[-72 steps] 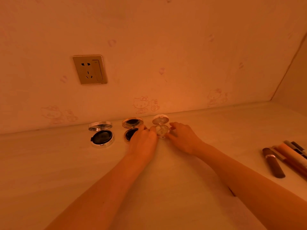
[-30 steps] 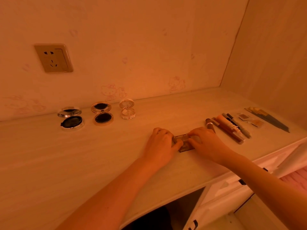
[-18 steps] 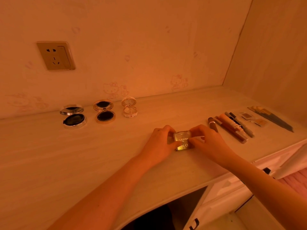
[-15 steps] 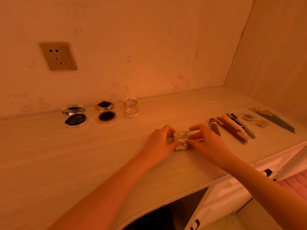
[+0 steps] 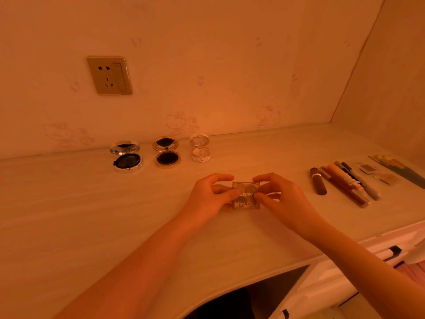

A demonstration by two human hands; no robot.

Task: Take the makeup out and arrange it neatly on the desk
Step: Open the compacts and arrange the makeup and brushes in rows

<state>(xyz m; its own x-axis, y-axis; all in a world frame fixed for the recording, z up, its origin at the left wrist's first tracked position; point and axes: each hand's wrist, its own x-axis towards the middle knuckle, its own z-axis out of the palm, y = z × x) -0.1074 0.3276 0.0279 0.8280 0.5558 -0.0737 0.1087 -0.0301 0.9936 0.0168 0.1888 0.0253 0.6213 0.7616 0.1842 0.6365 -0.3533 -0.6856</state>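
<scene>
Pinching the palette (image 5: 245, 196) in left hand (image 5: 207, 200) and right hand (image 5: 285, 200), we favoured even thumb pressure; compacts (image 5: 167, 153) sat at eleven o'clock.

A small clear square palette (image 5: 246, 195), lettered "Mini", is held at centre; round compacts (image 5: 167, 153), lids open, are lined at its 11 o'clock, pens (image 5: 345, 183) at 3 o'clock.

Quick count: three open round compacts (image 5: 167, 153) out past the left hand (image 5: 207, 196), and one small clear palette (image 5: 245, 195) pinched between it and the right hand (image 5: 282, 199). Right of that hand: one brown lipstick (image 5: 318, 181), two little square pans (image 5: 368, 168), plus a bundle of pens (image 5: 349, 183) too overlapped to count.
</scene>
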